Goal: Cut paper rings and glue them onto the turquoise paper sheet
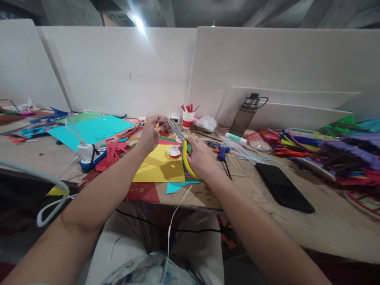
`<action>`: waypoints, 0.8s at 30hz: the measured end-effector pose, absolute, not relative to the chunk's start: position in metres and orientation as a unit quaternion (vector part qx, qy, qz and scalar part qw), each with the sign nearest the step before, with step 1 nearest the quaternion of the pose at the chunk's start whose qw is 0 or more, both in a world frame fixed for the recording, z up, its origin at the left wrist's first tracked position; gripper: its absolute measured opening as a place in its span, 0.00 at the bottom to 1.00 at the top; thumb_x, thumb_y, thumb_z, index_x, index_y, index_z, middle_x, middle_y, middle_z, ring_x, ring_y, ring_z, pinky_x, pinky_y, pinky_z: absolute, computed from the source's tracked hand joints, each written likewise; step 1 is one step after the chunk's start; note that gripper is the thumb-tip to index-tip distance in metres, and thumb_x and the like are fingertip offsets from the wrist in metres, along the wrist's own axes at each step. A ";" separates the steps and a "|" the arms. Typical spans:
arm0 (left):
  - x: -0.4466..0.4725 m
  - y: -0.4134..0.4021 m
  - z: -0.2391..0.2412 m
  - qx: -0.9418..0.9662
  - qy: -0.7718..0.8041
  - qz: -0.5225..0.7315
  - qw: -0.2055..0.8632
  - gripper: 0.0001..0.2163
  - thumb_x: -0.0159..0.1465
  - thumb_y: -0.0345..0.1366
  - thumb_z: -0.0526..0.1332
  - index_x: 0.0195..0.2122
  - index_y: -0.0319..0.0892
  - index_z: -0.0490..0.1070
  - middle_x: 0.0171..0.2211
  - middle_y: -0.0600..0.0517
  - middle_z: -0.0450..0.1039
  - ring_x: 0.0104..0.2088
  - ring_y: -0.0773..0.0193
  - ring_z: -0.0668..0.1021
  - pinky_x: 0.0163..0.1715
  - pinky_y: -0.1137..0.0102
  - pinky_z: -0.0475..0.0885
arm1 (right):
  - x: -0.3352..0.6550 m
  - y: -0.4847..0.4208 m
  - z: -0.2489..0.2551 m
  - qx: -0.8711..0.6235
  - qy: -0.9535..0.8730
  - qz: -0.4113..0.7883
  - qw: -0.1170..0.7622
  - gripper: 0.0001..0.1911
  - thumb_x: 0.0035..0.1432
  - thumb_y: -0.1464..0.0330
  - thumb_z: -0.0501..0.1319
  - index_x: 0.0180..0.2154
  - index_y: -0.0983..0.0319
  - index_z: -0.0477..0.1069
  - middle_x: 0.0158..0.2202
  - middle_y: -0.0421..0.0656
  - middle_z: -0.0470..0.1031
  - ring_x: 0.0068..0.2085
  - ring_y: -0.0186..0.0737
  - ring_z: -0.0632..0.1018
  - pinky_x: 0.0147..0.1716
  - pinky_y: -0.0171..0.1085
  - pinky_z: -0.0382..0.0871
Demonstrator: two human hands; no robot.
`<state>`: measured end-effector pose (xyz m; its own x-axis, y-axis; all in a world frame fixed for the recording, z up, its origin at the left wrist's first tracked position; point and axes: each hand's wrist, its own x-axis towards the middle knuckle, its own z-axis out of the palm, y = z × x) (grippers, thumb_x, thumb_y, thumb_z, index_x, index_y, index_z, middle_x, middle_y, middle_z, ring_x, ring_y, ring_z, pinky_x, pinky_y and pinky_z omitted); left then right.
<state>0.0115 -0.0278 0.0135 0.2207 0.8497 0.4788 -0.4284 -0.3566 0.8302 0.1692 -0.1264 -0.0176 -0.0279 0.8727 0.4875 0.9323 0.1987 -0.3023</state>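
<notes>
My right hand (202, 158) is closed on yellow-handled scissors (185, 156), whose open metal blades (174, 128) point up and left. My left hand (151, 132) is closed in a pinch on a small orange-yellow piece (160, 129) held right at the blades. Both hands hover above a yellow paper sheet (157, 166) lying on other coloured sheets on the table. A small red-and-white tape roll (173, 151) sits on the paper between my hands.
A black phone (283, 186) lies to the right, a blue glue gun (220, 149) and glue stick (236, 138) behind it. Piles of coloured pipe cleaners (326, 152) fill the far right. A cyan sheet (89, 130), red cup (187, 118) and bottle (246, 113) stand further back.
</notes>
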 end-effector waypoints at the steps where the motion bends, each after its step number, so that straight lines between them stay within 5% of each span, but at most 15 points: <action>1: 0.012 -0.027 0.013 0.569 0.184 0.594 0.538 0.07 0.53 0.25 0.62 0.24 0.41 0.64 0.19 0.59 0.59 0.20 0.73 0.69 0.25 0.74 0.69 | 0.169 -0.126 -0.017 -0.631 -0.715 -0.052 0.296 0.20 0.66 0.58 0.52 0.54 0.60 0.68 0.48 0.51 0.73 0.43 0.49 0.76 0.39 0.40 0.66; 17: 0.013 -0.029 0.016 0.573 0.171 0.584 0.549 0.10 0.55 0.29 0.62 0.21 0.41 0.62 0.19 0.58 0.57 0.20 0.73 0.68 0.26 0.73 0.69 | 0.169 -0.126 -0.017 -0.633 -0.714 -0.060 0.293 0.21 0.67 0.57 0.51 0.53 0.61 0.68 0.45 0.51 0.76 0.42 0.49 0.76 0.39 0.39 0.65; 24: 0.013 -0.033 0.019 0.565 0.211 0.578 0.549 0.10 0.57 0.32 0.66 0.22 0.41 0.66 0.20 0.56 0.65 0.21 0.71 0.70 0.24 0.73 0.68 | 0.169 -0.125 -0.017 -0.632 -0.715 -0.057 0.294 0.19 0.66 0.57 0.52 0.51 0.61 0.70 0.41 0.50 0.77 0.40 0.48 0.76 0.37 0.38 0.64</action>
<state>0.0131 -0.0331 0.0189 0.2416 0.8736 0.4223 -0.3966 -0.3083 0.8647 0.1687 -0.1254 -0.0175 -0.0280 0.8694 0.4933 0.9369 0.1948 -0.2902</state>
